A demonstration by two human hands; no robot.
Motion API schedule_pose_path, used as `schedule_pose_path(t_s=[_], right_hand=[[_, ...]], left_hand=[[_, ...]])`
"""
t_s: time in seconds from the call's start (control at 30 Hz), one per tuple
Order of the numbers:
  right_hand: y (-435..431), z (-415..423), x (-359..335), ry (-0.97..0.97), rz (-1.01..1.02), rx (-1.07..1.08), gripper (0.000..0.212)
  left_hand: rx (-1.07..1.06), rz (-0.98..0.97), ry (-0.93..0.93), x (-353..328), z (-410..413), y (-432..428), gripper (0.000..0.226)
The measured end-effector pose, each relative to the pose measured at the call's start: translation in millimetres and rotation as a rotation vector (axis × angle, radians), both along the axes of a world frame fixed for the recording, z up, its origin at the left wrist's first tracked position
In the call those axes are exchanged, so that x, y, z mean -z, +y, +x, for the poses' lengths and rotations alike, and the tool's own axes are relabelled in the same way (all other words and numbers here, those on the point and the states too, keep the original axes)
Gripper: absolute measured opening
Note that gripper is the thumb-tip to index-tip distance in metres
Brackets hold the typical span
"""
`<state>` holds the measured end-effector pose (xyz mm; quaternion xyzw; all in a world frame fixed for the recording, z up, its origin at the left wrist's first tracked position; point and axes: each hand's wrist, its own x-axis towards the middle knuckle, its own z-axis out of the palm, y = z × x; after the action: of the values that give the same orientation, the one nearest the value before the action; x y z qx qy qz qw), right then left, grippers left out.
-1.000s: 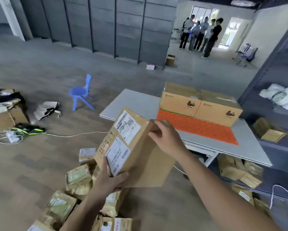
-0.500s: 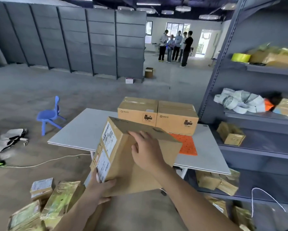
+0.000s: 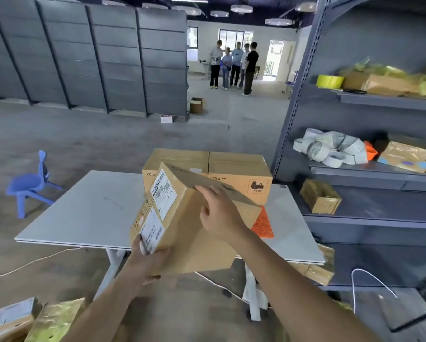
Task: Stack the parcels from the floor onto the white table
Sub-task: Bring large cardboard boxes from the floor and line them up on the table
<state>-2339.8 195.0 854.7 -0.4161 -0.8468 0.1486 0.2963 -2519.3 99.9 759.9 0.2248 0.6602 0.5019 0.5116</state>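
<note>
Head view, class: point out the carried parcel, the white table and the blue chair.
carried parcel (image 3: 184, 243), head view, plain brown side.
white table (image 3: 91, 208), head view, bare top.
blue chair (image 3: 26, 183), head view, seat.

On the white table (image 3: 83, 213), the right-hand carton (image 3: 240, 169) reads "PICO" in dark letters on its front, with "UN-3481" under a black pictogram at the lower right. The left-hand carton (image 3: 180, 157) shows only "PI" (the rest sits behind the parcel (image 3: 197, 233) I am carrying). My parcel's white shipping labels (image 3: 164, 193) bear barcodes and a QR code, their print too small to read.
</note>
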Motion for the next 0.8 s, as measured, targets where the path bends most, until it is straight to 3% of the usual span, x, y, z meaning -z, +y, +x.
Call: schedule_pose_path(t_s=[0.33,0.4,0.47,0.57,0.67,0.8], right_hand=[[64.7,-40.4,-7.5,-0.038,-0.030,0.104,0.054],[70.6,-49.5,-8.2,-0.036,-0.007,0.120,0.051],[73.4,-57.5,-5.5,-0.037,0.031,0.139,0.044],[78.9,-67.8,-0.4,-0.105,0.080,0.155,0.041],[87.3,-74.3,1.7,-0.122,0.062,0.146,0.045],[103.6,-68.7,9.0,-0.066,0.041,0.162,0.048]], left_hand=[[0.133,-0.012,0.085,-3.5,-49.1,70.8,0.090],[0.185,-0.071,0.173,-6.5,-54.9,74.9,0.095],[0.254,-0.154,0.374,-10.9,-56.9,76.6,0.099],[0.300,-0.077,0.730,-24.7,-54.0,87.7,0.078],[0.333,0.109,0.775,-43.0,-47.0,103.8,0.075],[0.359,0.136,0.826,-49.1,-39.1,113.5,0.090]])
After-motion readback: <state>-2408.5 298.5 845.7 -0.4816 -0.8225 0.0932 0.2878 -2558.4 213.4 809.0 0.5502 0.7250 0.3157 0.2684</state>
